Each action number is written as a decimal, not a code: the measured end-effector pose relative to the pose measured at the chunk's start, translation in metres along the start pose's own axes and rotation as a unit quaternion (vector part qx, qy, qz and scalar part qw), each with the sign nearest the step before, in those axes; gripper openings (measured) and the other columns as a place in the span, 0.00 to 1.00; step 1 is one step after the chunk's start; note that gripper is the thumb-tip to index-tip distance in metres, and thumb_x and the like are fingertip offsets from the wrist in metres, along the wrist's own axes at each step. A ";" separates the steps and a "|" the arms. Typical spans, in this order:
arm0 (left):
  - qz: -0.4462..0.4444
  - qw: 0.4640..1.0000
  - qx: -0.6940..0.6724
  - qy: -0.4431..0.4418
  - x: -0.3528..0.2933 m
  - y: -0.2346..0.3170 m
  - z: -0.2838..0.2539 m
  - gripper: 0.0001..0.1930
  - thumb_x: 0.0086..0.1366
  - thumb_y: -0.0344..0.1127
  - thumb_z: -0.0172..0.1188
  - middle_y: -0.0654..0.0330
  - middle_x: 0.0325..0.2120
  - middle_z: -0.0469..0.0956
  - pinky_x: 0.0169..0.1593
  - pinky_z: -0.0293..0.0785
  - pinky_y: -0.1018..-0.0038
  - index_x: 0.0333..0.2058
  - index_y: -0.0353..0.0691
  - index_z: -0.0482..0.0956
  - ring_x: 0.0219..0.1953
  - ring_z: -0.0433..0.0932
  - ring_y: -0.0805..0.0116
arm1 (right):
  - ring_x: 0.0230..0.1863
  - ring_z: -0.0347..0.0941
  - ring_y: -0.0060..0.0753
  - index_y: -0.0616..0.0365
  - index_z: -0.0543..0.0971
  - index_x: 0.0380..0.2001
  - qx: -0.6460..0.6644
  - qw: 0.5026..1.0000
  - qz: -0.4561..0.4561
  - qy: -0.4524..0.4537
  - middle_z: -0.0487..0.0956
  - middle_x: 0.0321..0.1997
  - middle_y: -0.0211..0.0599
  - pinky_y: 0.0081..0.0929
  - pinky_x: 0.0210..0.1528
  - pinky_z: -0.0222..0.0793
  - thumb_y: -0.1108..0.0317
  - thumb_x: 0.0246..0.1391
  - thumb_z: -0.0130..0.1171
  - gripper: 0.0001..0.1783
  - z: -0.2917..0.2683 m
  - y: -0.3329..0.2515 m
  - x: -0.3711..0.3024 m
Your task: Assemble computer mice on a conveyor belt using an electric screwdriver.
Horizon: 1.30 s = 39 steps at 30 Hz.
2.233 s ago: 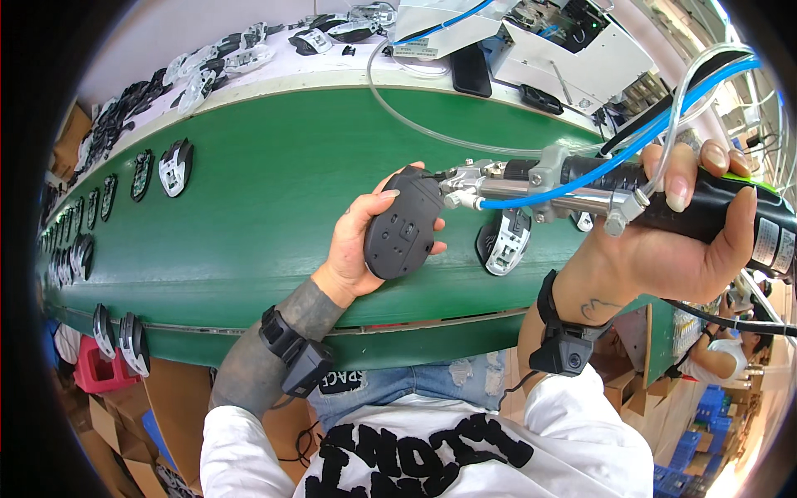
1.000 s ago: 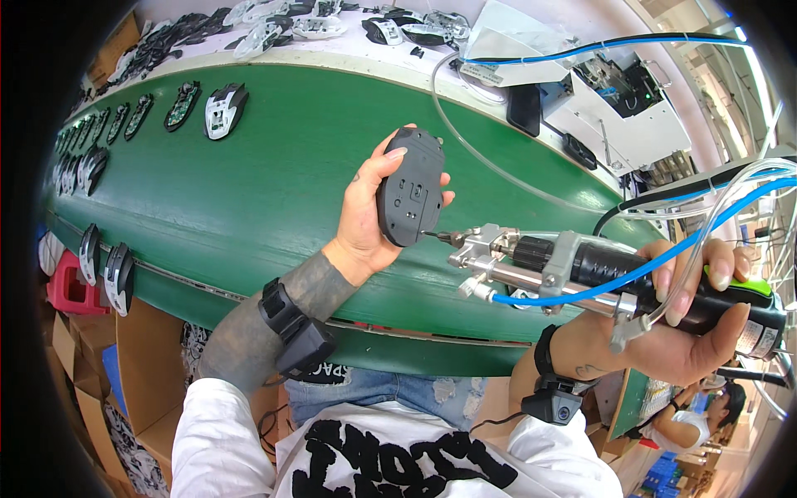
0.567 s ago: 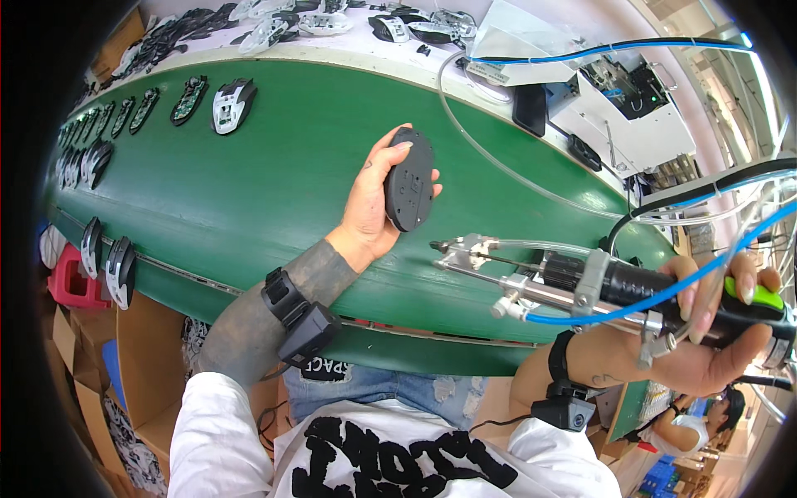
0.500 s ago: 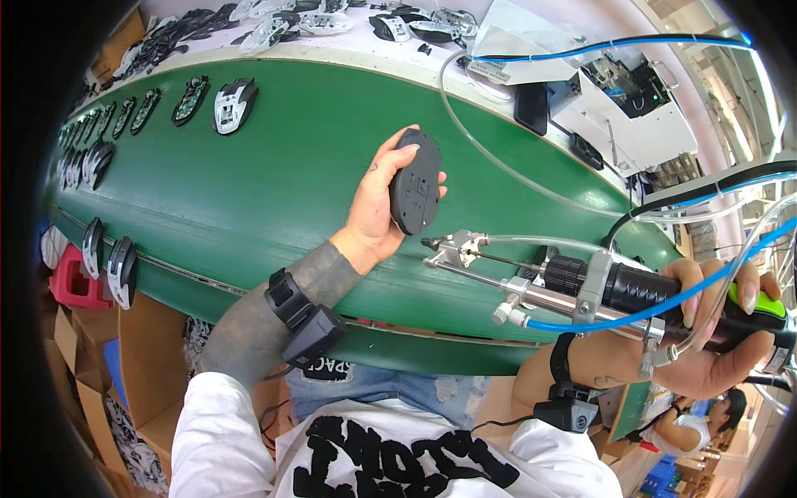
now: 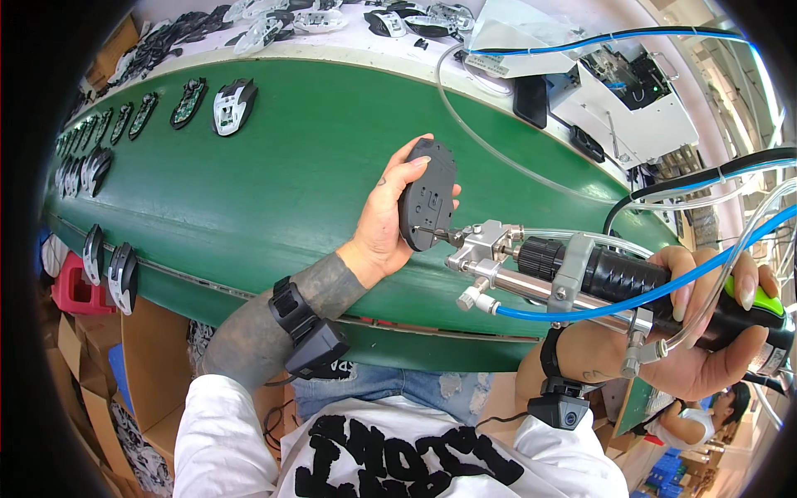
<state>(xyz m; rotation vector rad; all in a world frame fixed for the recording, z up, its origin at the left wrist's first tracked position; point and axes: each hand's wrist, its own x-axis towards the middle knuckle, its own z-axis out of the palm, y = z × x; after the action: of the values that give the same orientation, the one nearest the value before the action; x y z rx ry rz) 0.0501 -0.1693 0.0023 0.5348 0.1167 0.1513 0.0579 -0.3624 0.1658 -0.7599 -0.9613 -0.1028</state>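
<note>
1. The left hand [image 5: 383, 217] has its grip clamped on a black mouse [image 5: 432, 187], thumb on the near side, with fingertips showing past the far edge.
2. The black mouse is raised over the green counter [image 5: 324, 124], underside facing up, tilted a little.
3. The right hand [image 5: 696, 358] has its grip clamped around the black body of a powered screwdriver [image 5: 618, 278], which has a lime-green patch near the fingers.
4. The thin bit [image 5: 425, 231] reaches the lower end of the mouse's underside; whether it sits in a hole is too small to tell.
5. A blue hose [image 5: 573, 316] runs from the metal fittings back along the tool, past the right hand.
6. On the far left of the green counter, 1 white-and-black shell [image 5: 234, 107] lies beside a row of parts with green circuit boards [image 5: 188, 103].
7. At the near left edge stand 2 dark shells [image 5: 123, 278].
8. Behind, a white ledge [image 5: 349, 58] carries loose shells [image 5: 386, 23] and a black slab [image 5: 530, 101].
</note>
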 end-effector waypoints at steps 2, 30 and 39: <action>-0.002 1.000 -0.001 0.002 -0.001 0.000 0.000 0.25 0.61 0.41 0.51 0.57 0.43 0.68 0.41 0.75 0.70 0.56 0.46 0.61 0.39 0.74 0.65 | 0.20 0.62 0.20 0.57 0.64 0.46 0.005 1.000 0.004 -0.007 0.66 0.38 0.33 0.23 0.30 0.59 0.64 0.51 0.55 0.20 0.000 0.000 0.000; 0.285 0.597 0.734 0.152 0.053 0.095 -0.056 0.27 0.50 0.47 0.63 0.43 0.57 0.56 0.60 0.57 0.58 0.48 0.44 0.71 0.59 0.56 0.43 | 0.17 0.61 0.20 0.65 0.57 0.51 -0.091 0.988 0.091 0.087 0.64 0.32 0.38 0.18 0.22 0.58 0.66 0.50 0.52 0.27 0.030 0.011 -0.001; 0.140 0.360 0.847 0.366 0.061 0.185 -0.140 0.27 0.51 0.51 0.59 0.47 0.50 0.62 0.50 0.65 0.54 0.49 0.48 0.69 0.50 0.65 0.46 | 0.26 0.66 0.29 0.62 0.68 0.43 0.010 0.992 0.114 0.060 0.72 0.32 0.43 0.29 0.31 0.64 0.74 0.49 0.52 0.15 0.021 0.003 0.002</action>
<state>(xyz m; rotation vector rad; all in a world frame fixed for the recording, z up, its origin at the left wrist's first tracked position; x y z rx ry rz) 0.0681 0.0683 -0.0261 2.6407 1.1839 0.6229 0.0460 -0.3468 0.1731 -0.8312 -0.7541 0.0599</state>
